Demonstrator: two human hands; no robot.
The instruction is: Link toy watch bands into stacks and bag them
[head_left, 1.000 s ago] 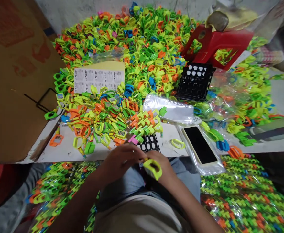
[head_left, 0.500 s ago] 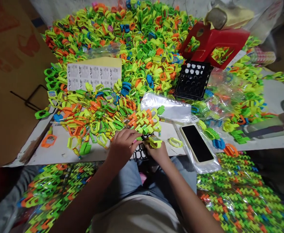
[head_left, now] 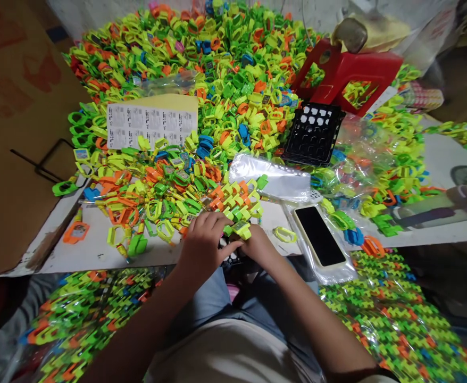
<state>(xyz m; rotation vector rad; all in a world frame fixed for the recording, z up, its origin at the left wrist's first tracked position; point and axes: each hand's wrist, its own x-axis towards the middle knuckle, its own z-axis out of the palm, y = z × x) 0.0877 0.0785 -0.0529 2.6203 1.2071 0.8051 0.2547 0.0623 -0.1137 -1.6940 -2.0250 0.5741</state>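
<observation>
Working over the black tray (head_left: 233,260), left of the phone (head_left: 320,236)
Farthest left of the phone, curling the left hand (head_left: 203,236), cannot tell around what; nearer, holding a yellow-green toy watch (head_left: 241,230) in the half-closed right hand (head_left: 258,246). Could dislodge lined-up pieces (head_left: 238,200), back left of the phone, by pressing blind. Moved up over the tray since a second ago.

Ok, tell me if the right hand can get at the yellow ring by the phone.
Probably yes: the ring lies close to the right hand on bare table, with nothing visible between them, though that hand seems to hold a yellow toy.
</observation>
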